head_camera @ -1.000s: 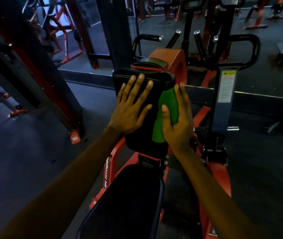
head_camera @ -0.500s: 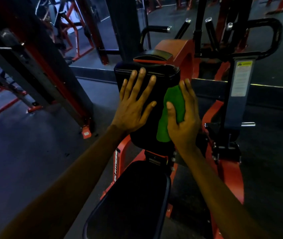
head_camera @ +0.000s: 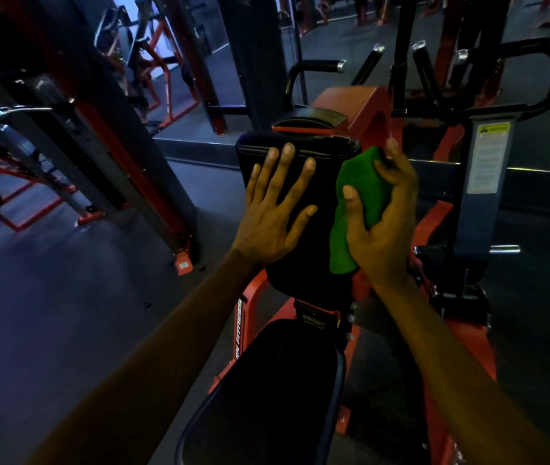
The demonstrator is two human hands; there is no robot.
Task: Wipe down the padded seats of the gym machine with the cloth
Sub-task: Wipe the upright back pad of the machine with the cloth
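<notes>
An upright black back pad (head_camera: 313, 256) stands on an orange gym machine in the middle of the head view. My left hand (head_camera: 275, 209) lies flat on the pad's left half with its fingers spread. My right hand (head_camera: 384, 219) grips a green cloth (head_camera: 357, 203) against the pad's right edge, thumb in front and fingers curled round the cloth. Below both hands lies the black seat pad (head_camera: 266, 397), dark and bare.
The orange frame (head_camera: 364, 112) and black handles (head_camera: 535, 78) rise behind the pad. A grey post with a warning label (head_camera: 488, 159) stands at the right. A black and orange rack upright (head_camera: 115, 146) and other machines fill the left and back. Dark floor (head_camera: 65, 297) lies at the left.
My right hand has slid the cloth up along the pad's right edge and its fingers have curled round it. My left hand stays flat on the pad.
</notes>
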